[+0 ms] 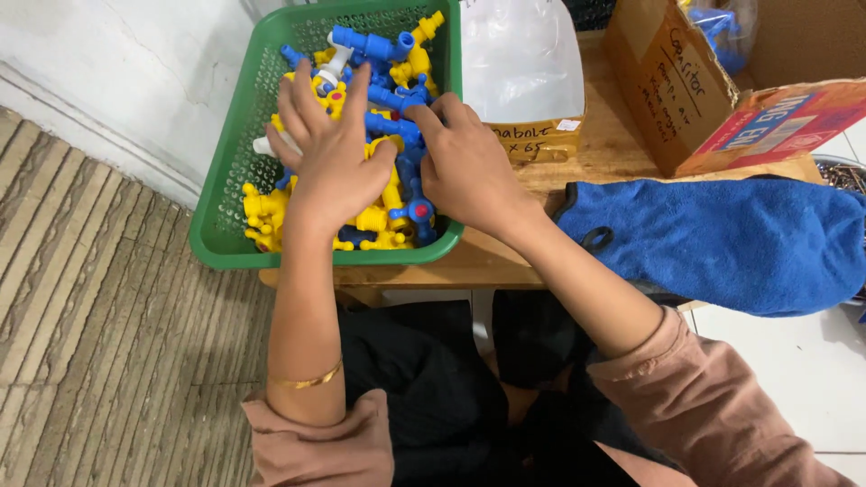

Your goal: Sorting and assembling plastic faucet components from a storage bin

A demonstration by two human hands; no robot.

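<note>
Down at the near edge of the wooden tabletop [591,153], both hands were sunk into a green perforated basket [236,162] heaped with yellow and blue plastic taps [397,99]. The left hand [329,158] lay palm down on the heap, fingers spread wide and pointing away from the person, with its thumb stretched toward the other hand; it pressed on the taps rather than closing round any one. Its forearm ran almost straight up from the lap, with a thin gold bangle [307,379] near the pushed-back sleeve. The right hand [469,162] came in at a slant from the right, knuckles up, fingers curled down among the blue pieces; whether it gripped one could not be told. Just right of that forearm a blue cloth [722,239] lay on the tabletop, with an open cardboard box [672,90] behind it.
</note>
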